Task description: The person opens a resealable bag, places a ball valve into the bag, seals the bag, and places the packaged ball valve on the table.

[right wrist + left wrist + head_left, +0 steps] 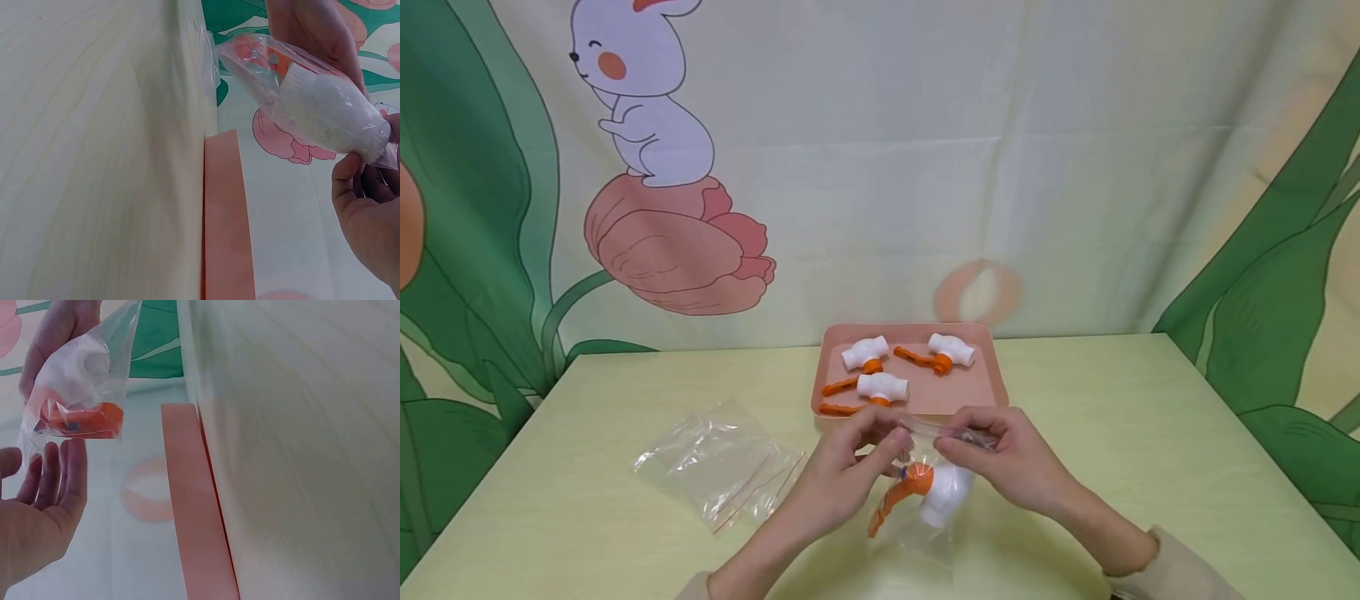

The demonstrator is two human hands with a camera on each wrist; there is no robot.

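Note:
A clear plastic zip bag [928,546] hangs between my two hands above the table. Inside it is a ball valve [947,493] with a white body and an orange lever handle, tilted downward to the left. My left hand [848,471] pinches the bag's upper left edge between thumb and fingers. On the other side, my right hand [1018,458] pinches the upper right edge, where the film is bunched. In the left wrist view, the bagged valve [81,419] lies beyond the left fingers. The right wrist view shows the right fingers and thumb gripping the bag's end [384,159].
Behind the hands, a pink tray [958,400] holds three more white valves with orange handles, such as one at the right [951,350]. Several flat clear bags [711,462] lie on the table [1150,467] at the left. A printed cloth [865,167] hangs behind the table.

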